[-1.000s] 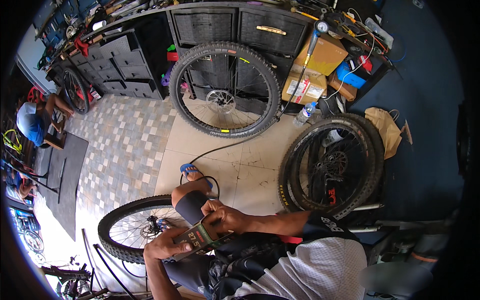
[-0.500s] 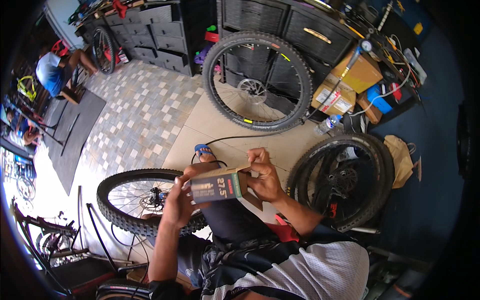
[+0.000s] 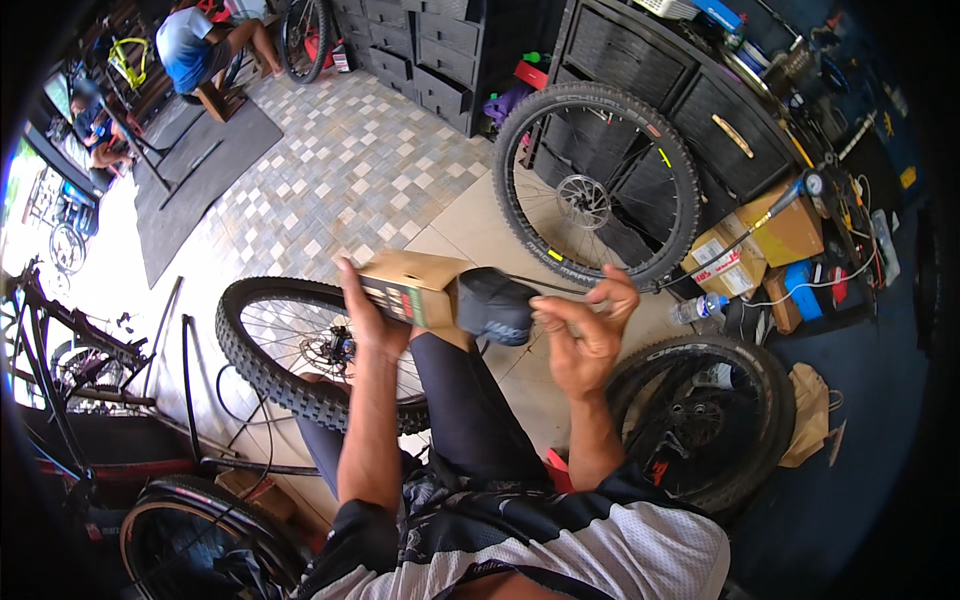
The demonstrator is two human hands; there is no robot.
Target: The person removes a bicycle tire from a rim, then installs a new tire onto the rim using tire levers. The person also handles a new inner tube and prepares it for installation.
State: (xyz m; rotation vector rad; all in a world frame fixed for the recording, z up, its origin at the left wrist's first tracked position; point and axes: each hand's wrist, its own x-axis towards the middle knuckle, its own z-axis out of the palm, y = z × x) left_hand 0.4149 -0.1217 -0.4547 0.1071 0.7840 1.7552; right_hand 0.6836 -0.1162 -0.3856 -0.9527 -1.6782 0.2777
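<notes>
My left hand (image 3: 372,325) is wrapped round a small cardboard box (image 3: 412,268) with dark printed sides, held above my thigh. A folded black inner tube (image 3: 497,306) sticks most of the way out of the box's open right end. Thumb and fingers of my right hand (image 3: 588,345) pinch the tube's right end, the other fingers raised. Below the box, to the left, a knobbly-tyred bicycle wheel (image 3: 265,395) lies tilted beside my leg.
Another wheel (image 3: 512,215) leans on black drawers (image 3: 625,52). More tyres (image 3: 770,430) lie at right, near a water bottle (image 3: 700,308) and cartons (image 3: 785,232). A bike frame (image 3: 75,390) stands at left. A person (image 3: 190,50) sits far left.
The black inner tube has come out of the box's right end, drawn rightward by my right hand. My left hand still holds the box. The view has shifted.
</notes>
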